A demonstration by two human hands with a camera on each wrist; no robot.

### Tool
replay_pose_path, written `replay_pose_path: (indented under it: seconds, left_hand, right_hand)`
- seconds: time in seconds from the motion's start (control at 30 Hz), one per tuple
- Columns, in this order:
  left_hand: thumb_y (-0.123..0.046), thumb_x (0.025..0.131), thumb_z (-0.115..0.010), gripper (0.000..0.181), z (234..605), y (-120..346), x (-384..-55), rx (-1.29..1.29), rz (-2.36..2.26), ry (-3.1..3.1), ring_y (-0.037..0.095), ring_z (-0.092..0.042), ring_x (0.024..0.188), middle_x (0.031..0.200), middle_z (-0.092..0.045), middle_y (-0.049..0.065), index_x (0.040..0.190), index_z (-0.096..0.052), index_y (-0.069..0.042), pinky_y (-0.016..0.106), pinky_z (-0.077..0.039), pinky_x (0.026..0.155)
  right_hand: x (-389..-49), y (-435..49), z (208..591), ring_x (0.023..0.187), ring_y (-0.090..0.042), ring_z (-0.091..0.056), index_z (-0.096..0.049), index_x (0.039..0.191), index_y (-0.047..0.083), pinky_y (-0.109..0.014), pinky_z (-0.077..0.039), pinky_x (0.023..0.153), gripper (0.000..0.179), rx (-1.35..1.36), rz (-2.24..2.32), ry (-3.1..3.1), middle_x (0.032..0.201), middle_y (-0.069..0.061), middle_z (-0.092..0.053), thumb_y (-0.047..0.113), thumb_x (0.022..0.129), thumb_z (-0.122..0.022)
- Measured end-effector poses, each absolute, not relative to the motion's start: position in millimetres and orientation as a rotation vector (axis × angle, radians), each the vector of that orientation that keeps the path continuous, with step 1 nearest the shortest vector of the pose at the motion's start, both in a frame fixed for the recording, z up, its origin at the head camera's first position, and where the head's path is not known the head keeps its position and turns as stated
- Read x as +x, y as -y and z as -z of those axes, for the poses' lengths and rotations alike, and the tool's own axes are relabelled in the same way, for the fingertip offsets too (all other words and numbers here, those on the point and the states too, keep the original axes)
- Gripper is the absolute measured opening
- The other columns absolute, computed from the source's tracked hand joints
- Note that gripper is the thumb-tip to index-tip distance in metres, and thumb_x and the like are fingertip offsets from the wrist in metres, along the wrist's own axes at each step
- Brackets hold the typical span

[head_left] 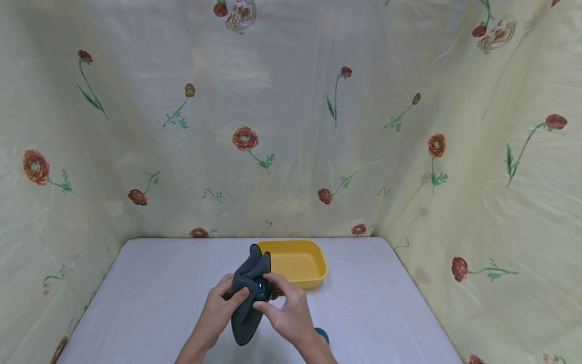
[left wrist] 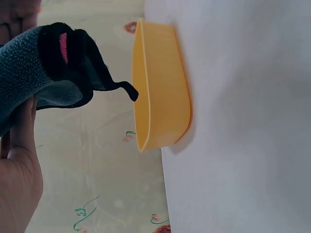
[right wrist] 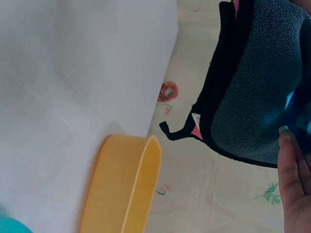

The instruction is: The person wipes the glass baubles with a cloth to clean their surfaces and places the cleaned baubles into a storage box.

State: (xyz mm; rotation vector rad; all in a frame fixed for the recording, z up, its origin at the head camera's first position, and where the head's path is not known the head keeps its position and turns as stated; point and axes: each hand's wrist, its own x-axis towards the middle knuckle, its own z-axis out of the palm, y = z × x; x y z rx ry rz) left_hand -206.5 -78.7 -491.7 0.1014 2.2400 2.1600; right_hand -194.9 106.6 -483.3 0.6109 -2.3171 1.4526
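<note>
Here was the grey cloth (head_left: 249, 306), up off the white table (head_left: 373, 303) and just on the near side of the yellow tray (head_left: 311, 284), and both hands were on the job! The left hand (head_left: 217, 311) gripped its folds, thumb clamped over the top, while the right hand (head_left: 291, 309) pinched a dark, glossy object (head_left: 262, 289) between thumb and fingers, nestled in the fabric. The danger? A slip, most likely: that shine suggested a smooth surface, and a loose pinch or sharp twist could have sent it down onto the table, perhaps towards the partly hidden teal round thing (head_left: 322, 334). The loose loop (right wrist: 172, 135) might have snagged, too. And the labels: a pink strip (left wrist: 63, 47) on the black edging, a small white-and-pink tag (right wrist: 196, 119) by the loop, no lettering legible, no brand to call!
</note>
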Motion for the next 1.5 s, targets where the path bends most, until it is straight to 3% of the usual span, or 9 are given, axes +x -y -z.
replay_pose_path:
  seconds: [0.33, 0.6, 0.87, 1.23, 1.5]
  left_hand:
    - [-0.038, 0.092, -0.068, 0.034, 494.1, 77.6, -206.9, 0.099, -2.108, -2.289, 0.022, -0.05, 0.094, 0.107, -0.056, 0.008, 0.114, -0.07, -0.012, 0.032, -0.046, 0.082]
    - [-0.041, 0.09, -0.07, 0.034, 496.1, 77.4, -206.5, 0.091, -2.088, -2.279, 0.023, -0.049, 0.095, 0.107, -0.056, 0.007, 0.111, -0.071, -0.014, 0.032, -0.044, 0.082]
    - [-0.038, 0.089, -0.072, 0.033, 495.4, 75.9, -204.9, 0.097, -2.081, -2.286, 0.023, -0.048, 0.092, 0.105, -0.054, 0.007, 0.111, -0.071, -0.013, 0.032, -0.042, 0.079]
    - [-0.038, 0.09, -0.071, 0.033, 496.5, 76.0, -203.4, 0.087, -2.082, -2.283, 0.023, -0.051, 0.094, 0.107, -0.057, 0.007, 0.112, -0.071, -0.014, 0.032, -0.044, 0.083]
    - [-0.041, 0.089, -0.072, 0.033, 494.0, 78.0, -203.6, 0.07, -2.058, -2.336, 0.022, -0.055, 0.096, 0.106, -0.062, 0.005, 0.109, -0.071, -0.015, 0.035, -0.046, 0.087]
  right_hand:
    - [-195.6, -104.3, 481.5, 0.079, -0.009, -0.067, -0.062, 0.123, 0.019, -0.023, -0.059, 0.074, 0.045, 0.484, -1.611, 2.364, 0.098, -0.002, -0.074, 0.033, 0.083, -0.08]
    - [-196.7, -104.4, 482.3, 0.078, -0.009, -0.07, -0.06, 0.125, 0.016, -0.019, -0.059, 0.077, 0.045, 0.345, -1.786, 2.416, 0.096, -0.009, -0.076, 0.032, 0.086, -0.077]
    - [-200.8, -108.0, 482.0, 0.067, -0.013, -0.07, -0.06, 0.123, 0.007, -0.024, -0.061, 0.065, 0.042, 0.261, -2.009, 2.417, 0.09, -0.02, -0.074, 0.03, 0.091, -0.072]
    - [-200.2, -108.0, 482.5, 0.073, -0.016, -0.072, -0.059, 0.127, 0.008, -0.024, -0.061, 0.069, 0.044, 0.25, -2.02, 2.426, 0.095, -0.018, -0.075, 0.032, 0.091, -0.072]
    - [-198.7, -105.8, 484.0, 0.081, -0.013, -0.069, -0.062, 0.125, 0.018, -0.02, -0.059, 0.077, 0.047, 0.309, -1.892, 2.429, 0.099, -0.01, -0.074, 0.036, 0.085, -0.077]
